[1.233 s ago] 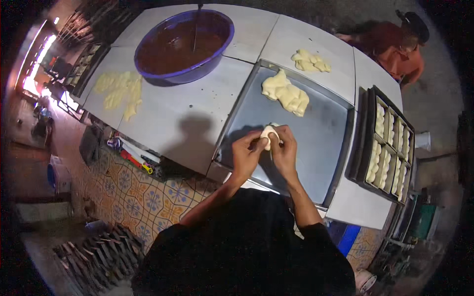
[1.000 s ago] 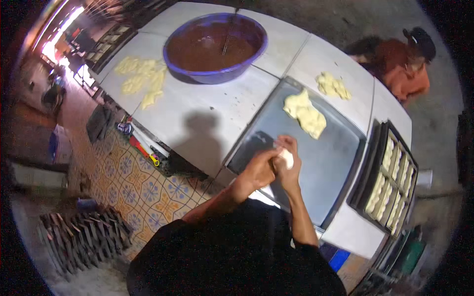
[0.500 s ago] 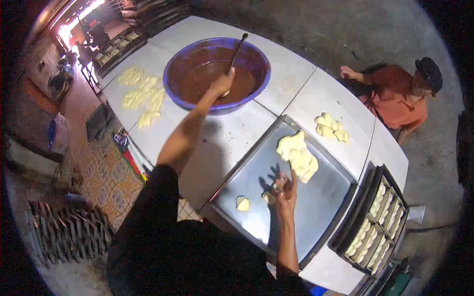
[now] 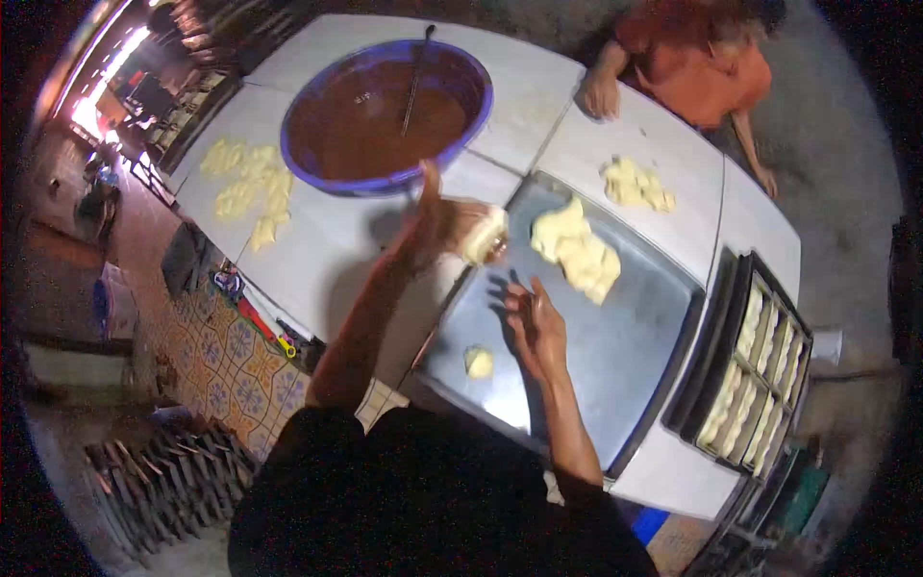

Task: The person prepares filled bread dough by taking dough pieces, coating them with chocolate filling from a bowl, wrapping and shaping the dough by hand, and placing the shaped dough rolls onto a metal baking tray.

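Note:
My left hand [image 4: 437,226], smeared by motion, is between the purple bowl [image 4: 486,101] of brown liquid and the metal tray [image 4: 625,365], its fingers round something pale that I cannot make out. My right hand [image 4: 534,322] is open over the tray, its fingers slightly curled. A large lump of pale dough [image 4: 577,255] lies in the upper part of the tray, and a small piece [image 4: 479,362] near its lower left. A long stirring handle [image 4: 413,82] stands in the bowl.
Dough piles lie on the white tiled table at left [image 4: 240,192] and behind the tray [image 4: 635,183]. A dark divided pan [image 4: 697,418] of dough strips is at right, more pans [image 4: 197,111] at far left. A co-worker [image 4: 692,67] in orange rests a hand on the far edge.
My hands parted; my left hand reached into the bowl and has come back toward the tray. The small piece appeared on the tray. The co-worker moved closer to the table.

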`<state>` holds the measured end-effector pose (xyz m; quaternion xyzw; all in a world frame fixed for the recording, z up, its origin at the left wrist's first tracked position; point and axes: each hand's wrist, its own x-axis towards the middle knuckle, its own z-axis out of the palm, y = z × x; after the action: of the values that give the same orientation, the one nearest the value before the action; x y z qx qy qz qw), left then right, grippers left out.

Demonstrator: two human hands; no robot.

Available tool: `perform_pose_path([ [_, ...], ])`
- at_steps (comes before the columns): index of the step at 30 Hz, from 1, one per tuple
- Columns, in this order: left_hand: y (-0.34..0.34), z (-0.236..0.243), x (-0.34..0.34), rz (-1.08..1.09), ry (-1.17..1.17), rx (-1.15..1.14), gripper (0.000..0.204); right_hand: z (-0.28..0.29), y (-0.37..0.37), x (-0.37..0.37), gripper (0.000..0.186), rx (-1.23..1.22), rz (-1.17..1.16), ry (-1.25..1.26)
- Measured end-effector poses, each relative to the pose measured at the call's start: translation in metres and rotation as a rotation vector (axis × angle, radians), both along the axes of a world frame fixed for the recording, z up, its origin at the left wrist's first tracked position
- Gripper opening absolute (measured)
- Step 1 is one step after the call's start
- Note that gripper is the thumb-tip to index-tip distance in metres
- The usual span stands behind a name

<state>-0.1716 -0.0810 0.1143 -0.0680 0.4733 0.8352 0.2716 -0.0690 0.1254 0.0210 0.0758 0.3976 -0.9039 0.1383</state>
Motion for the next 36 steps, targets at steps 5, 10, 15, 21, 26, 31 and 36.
perform_pose_path([
  [5,0.051,-0.049,0.104,0.242,-0.030,-0.010,0.082,-0.011,-0.013,0.020,0.022,-0.028,-0.106,-0.077],
  [10,0.068,-0.061,0.141,0.096,0.120,-0.098,0.056,0.017,-0.006,0.066,0.036,1.185,-0.216,0.637],
  [15,0.069,-0.090,0.180,-0.001,0.488,-0.459,0.039,0.007,0.023,0.083,0.036,1.021,-0.083,0.790],
  [21,0.086,-0.059,0.196,0.005,0.322,-0.260,0.024,0.019,0.033,0.102,0.025,0.779,-0.270,0.564],
  [26,0.096,-0.086,0.199,0.093,0.164,-0.176,0.021,0.021,0.038,0.118,0.032,1.006,-0.043,0.561],
  [31,0.083,-0.132,0.199,-0.110,0.689,-0.627,0.041,0.014,0.031,0.123,0.048,0.852,-0.166,0.324],
  [36,0.088,-0.073,0.197,-0.166,0.392,-0.143,0.046,0.002,0.067,0.112,0.051,0.127,0.438,-0.253],
])
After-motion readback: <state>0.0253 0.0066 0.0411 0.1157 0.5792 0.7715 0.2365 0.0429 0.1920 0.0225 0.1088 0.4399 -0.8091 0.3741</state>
